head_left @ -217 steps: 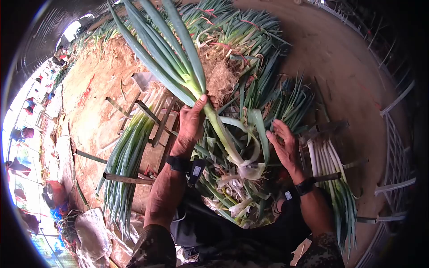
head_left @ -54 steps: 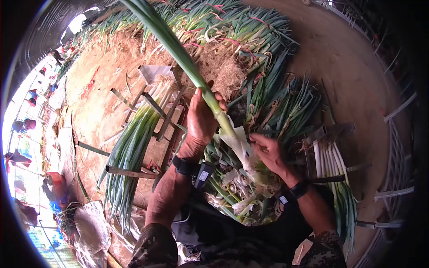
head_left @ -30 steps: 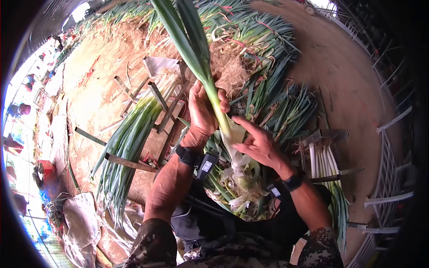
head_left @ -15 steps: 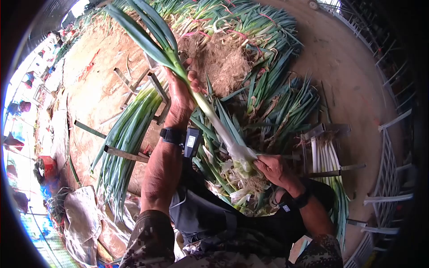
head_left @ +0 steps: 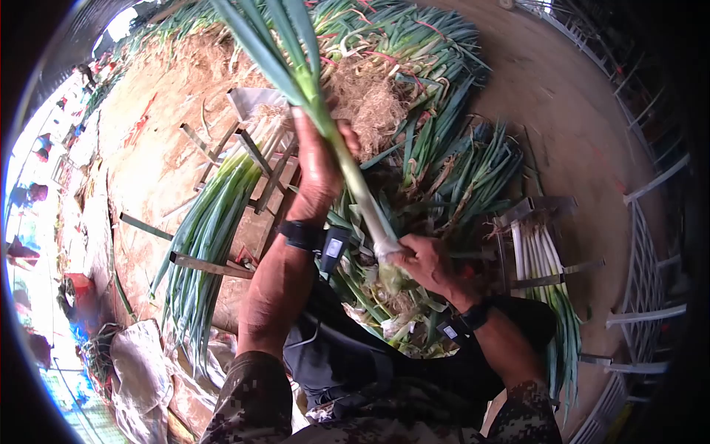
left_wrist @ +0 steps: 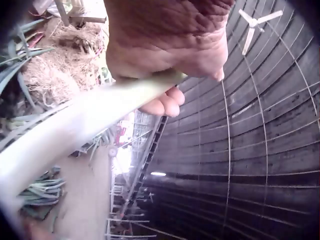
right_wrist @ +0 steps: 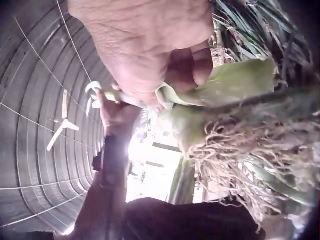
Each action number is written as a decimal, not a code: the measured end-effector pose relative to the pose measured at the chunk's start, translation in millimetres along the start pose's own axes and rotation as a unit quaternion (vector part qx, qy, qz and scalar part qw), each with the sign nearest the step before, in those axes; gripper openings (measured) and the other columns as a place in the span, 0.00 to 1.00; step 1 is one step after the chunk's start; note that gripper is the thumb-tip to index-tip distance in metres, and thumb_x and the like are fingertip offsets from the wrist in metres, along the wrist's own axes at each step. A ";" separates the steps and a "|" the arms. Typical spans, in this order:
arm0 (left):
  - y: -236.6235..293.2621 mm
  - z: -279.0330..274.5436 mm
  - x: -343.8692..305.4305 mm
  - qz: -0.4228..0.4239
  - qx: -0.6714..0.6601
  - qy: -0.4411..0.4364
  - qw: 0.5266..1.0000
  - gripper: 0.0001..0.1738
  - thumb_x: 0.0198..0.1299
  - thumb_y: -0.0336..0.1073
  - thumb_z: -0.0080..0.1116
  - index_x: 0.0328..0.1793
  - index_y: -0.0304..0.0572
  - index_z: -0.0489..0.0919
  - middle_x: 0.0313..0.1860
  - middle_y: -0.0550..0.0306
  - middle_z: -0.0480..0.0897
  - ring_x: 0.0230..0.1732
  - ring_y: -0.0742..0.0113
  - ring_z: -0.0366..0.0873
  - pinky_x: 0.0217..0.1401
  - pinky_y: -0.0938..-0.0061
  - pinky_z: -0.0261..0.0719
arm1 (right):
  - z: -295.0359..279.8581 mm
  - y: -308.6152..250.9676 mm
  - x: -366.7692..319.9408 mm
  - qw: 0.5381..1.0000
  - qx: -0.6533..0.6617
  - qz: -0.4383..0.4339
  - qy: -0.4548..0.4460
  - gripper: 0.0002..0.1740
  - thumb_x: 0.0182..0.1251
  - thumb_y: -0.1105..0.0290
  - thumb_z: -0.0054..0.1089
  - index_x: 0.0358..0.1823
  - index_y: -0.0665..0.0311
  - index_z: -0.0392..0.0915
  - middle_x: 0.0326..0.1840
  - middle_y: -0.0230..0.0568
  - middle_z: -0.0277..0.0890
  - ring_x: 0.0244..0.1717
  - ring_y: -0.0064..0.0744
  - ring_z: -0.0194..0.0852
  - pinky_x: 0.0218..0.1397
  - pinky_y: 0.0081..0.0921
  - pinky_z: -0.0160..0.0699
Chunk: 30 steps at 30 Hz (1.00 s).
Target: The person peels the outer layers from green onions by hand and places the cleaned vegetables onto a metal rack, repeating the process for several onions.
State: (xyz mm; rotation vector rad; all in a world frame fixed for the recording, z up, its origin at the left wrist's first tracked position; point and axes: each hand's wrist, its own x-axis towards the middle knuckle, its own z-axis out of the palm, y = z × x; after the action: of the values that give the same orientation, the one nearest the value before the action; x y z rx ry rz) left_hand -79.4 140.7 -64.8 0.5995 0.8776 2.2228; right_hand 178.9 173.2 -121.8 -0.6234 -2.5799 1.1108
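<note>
The head view takes in the whole green onion point(head_left: 356, 185), slanting from its leaves at the upper left to its root end at the lower right, above a litter of trimmings point(head_left: 359, 300) in front of the person. Only this view shows both bundles: a bundle of green onions at left point(head_left: 211, 248) resting in a metal frame point(head_left: 211, 266), and a bundle of white-stemmed onions at right point(head_left: 562, 325). A heap of onions with red ties point(head_left: 436, 48) lies beyond the hands.

The right wrist view reveals what the head view half hides: a tangle of thin roots point(right_wrist: 232, 150) at the onion's base and a loose, pale green outer layer point(right_wrist: 237, 82) beside the right hand point(head_left: 429, 263), its edge curling at the fingers. The left wrist view shows fingertips bent under the pale stem. Both wrist views also look up to a ribbed, curved roof point(left_wrist: 260, 130) and a three-bladed fan point(left_wrist: 253, 22), outside the head view.

The left forearm rises steeply, and the left hand point(head_left: 318, 155) grips the stem just below where the leaves spread, thumb along its left side. The right forearm angles inward from the lower right; that hand sits lower, nearer the body, fingers curled in and pinching at the onion near its base. Each wrist wears a dark strap point(head_left: 299, 234).
</note>
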 end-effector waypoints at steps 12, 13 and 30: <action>-54.5 -3.5 -11.4 -0.069 0.083 0.094 0.990 0.17 0.67 0.44 0.65 0.47 0.39 0.75 0.19 0.65 0.70 0.11 0.74 0.66 0.11 0.76 0.65 | -11.2 -39.2 39.6 0.990 -0.102 -0.075 0.056 0.18 0.72 0.62 0.58 0.26 0.65 0.74 0.22 0.55 0.73 0.25 0.58 0.75 0.26 0.43 0.69; -54.7 -4.2 -10.3 -0.075 0.084 0.097 0.989 0.16 0.67 0.44 0.64 0.46 0.39 0.75 0.19 0.65 0.71 0.10 0.74 0.66 0.11 0.76 0.65 | -11.3 -41.8 38.0 0.990 -0.096 -0.085 0.062 0.18 0.73 0.62 0.58 0.26 0.65 0.74 0.21 0.55 0.73 0.25 0.58 0.75 0.26 0.43 0.68; -74.4 -47.2 21.4 -0.001 0.198 0.184 0.963 0.16 0.69 0.40 0.60 0.30 0.43 0.69 0.16 0.63 0.69 0.11 0.70 0.68 0.12 0.73 0.67 | -72.4 -64.3 -78.2 0.994 -0.101 -0.046 -0.009 0.13 0.69 0.67 0.62 0.26 0.61 0.76 0.20 0.48 0.72 0.23 0.50 0.77 0.27 0.42 0.74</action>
State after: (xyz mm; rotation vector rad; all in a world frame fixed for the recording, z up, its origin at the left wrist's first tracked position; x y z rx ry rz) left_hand -92.1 177.5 -146.7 0.3613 1.5341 2.2050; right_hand 258.0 141.0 -31.3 -0.5323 -2.7280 0.8387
